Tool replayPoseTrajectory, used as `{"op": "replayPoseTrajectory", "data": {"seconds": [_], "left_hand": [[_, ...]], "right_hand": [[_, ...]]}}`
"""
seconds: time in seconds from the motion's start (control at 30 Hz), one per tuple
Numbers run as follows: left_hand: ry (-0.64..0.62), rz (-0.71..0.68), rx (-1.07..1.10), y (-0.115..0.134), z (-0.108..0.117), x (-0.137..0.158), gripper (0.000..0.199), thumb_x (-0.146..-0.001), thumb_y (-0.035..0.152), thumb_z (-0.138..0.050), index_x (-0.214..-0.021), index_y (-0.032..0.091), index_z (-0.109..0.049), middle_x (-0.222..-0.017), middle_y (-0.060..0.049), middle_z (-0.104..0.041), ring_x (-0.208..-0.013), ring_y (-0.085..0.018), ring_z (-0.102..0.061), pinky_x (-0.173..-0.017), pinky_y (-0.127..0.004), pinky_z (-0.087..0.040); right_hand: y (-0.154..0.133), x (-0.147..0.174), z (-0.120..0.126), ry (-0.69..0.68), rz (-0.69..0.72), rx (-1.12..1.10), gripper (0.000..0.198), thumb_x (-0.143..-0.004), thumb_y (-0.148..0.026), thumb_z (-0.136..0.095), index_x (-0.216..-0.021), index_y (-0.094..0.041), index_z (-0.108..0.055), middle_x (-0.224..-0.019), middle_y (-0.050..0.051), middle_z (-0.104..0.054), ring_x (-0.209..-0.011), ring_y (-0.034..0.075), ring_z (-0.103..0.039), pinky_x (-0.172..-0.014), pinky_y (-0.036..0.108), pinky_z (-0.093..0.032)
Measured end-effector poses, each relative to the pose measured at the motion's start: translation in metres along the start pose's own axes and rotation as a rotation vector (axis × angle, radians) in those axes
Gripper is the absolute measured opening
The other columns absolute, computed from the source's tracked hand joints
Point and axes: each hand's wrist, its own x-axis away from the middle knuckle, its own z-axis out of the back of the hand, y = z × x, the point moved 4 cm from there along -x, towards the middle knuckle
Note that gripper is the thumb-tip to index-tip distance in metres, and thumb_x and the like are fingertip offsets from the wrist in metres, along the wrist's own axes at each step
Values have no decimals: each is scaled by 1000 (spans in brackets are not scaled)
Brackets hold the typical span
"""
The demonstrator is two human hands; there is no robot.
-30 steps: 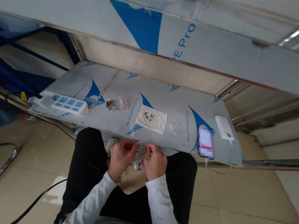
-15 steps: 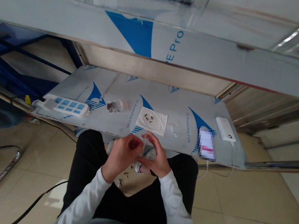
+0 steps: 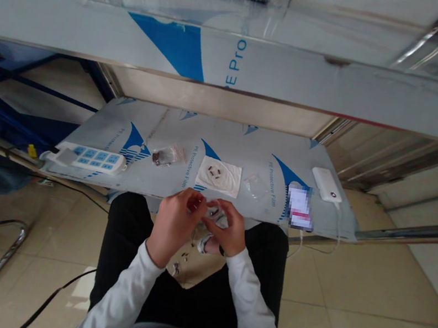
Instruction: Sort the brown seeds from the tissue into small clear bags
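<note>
Above my lap, at the front edge of the shelf, I hold a small clear plastic bag [image 3: 214, 213] between both hands. Something small and dark shows in or behind the bag, too small to name. My left hand [image 3: 175, 223] is closed, its fingertips pinching the bag's left side. Thumb and fingers of my right hand [image 3: 232, 229] curve round the bag's right side. Just beyond them lies a white cloth [image 3: 229, 183] with several small dark metal pieces [image 3: 213, 172] on it. Right of the cloth rests another clear bag [image 3: 255, 186].
A clear bag with dark parts [image 3: 168, 155] lies left of the cloth. Farther left is a power strip [image 3: 97, 160]. A phone [image 3: 299, 208] and a white power bank [image 3: 327, 185], both cabled, lie right. An upper shelf [image 3: 280, 73] crosses ahead. Small pieces [image 3: 176, 267] lie on the floor.
My hands have shifted slightly, and the right fingers have curled in closer to the left hand. A dark bit now shows at the bag. The whole view has moved a little.
</note>
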Motion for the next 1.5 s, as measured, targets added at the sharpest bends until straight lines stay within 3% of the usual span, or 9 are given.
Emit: {"op": "replayPoseTrajectory", "data": {"seconds": [0.1,0.2,0.3,0.43,0.63,0.9,1.2,1.33,1.5], "left_hand": [[75,30,69,-13,7,-1,29,-85,43,-51,-81,18,-65,-71,-3,-70,-61,-14,-63,-60,-23,-45],[83,94,82,-42,11,5,33,-86,46,-48,-82,18,-64,-73,-3,-71,-60,-14,-63,-57,-22,-43],[23,174,103,-79,7,16,35,-87,48,-46,-83,18,-64,-73,-3,-70,-60,-14,-63,-56,-22,-43],[0,261,97,-118,6,32,36,-85,50,-46,-85,19,-64,-75,-3,-71,-66,-17,-66,-60,-23,-45],[-3,372,74,-152,12,43,38,-84,52,-44,-88,20,-65,-78,-3,-72,-68,-18,-67,-62,-25,-46],[-29,377,-46,-159,5,44,34,-85,48,-44,-86,21,-65,-76,-3,-71,-70,-19,-67,-61,-25,-43],[-33,338,-87,-156,-5,40,30,-86,43,-44,-86,21,-64,-78,-4,-72,-70,-19,-67,-63,-25,-44],[14,274,-73,-151,-9,5,29,-86,41,-45,-86,19,-64,-79,-6,-71,-70,-19,-67,-65,-25,-45],[93,241,-154,-145,-19,-91,31,-88,35,-40,-97,15,-62,-92,-9,-71,-82,-17,-66,-77,-25,-44]], "right_hand": [[13,-19,10,33,-19,58,38,-74,-36,-71,-106,-19,-61,-92,5,-70,-86,19,-66,-83,34,-50],[34,-60,25,-19,-37,297,41,-75,-43,-69,-106,-16,-62,-89,5,-70,-75,16,-64,-73,29,-51],[55,-111,30,-266,-48,758,43,-80,-46,-64,-110,-16,-60,-92,4,-70,-73,13,-63,-70,24,-49],[72,-158,24,-594,-30,1258,45,-82,-51,-59,-114,-20,-60,-104,7,-69,-90,18,-64,-75,25,-46],[78,-184,1,-797,-6,1486,36,-71,-36,-73,-103,-20,-67,-109,14,-67,-100,27,-62,-82,35,-44],[73,-184,-22,-913,99,1593,33,-66,-23,-75,-97,-16,-69,-109,17,-65,-107,32,-54,-89,44,-36],[63,-185,-17,-866,174,1507,36,-59,-14,-78,-93,-17,-69,-109,13,-65,-111,30,-50,-96,42,-31],[58,-183,24,-735,146,1449,48,-70,-38,-74,-112,-17,-63,-109,13,-65,-107,27,-53,-89,37,-38],[78,-156,102,-279,-128,1340,53,-82,-51,-57,-121,-16,-57,-109,12,-65,-101,24,-58,-83,33,-43]]}}
